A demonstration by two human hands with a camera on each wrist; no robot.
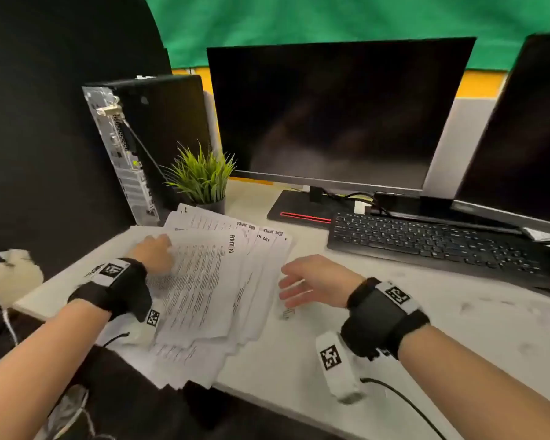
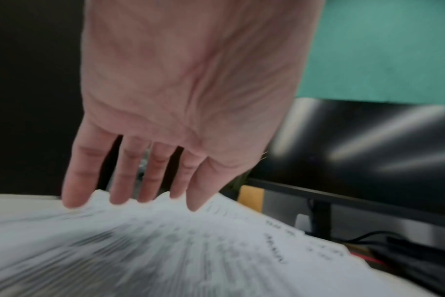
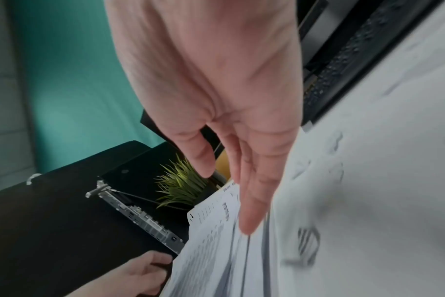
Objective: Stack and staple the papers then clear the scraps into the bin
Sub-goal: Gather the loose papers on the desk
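Note:
Several printed sheets [image 1: 210, 281] lie fanned out on the white desk [image 1: 458, 328], some hanging over its front edge. My left hand [image 1: 154, 252] rests on the far left part of the fan. In the left wrist view its straight fingers [image 2: 150, 180] touch the top sheet [image 2: 191, 251]. My right hand [image 1: 302, 284] hovers open just right of the papers, with nothing in it. In the right wrist view its edge-on fingers [image 3: 247, 211] are at the right edge of the sheets [image 3: 216, 251]. No stapler is in view.
A small metallic object [image 1: 288, 312] lies on the desk under my right hand. Behind the papers stand a potted plant [image 1: 204, 179], a computer case [image 1: 140, 147], a monitor [image 1: 337, 112] and a keyboard [image 1: 426, 242]. A pale crumpled mass [image 1: 13, 274] sits beyond the desk's left edge.

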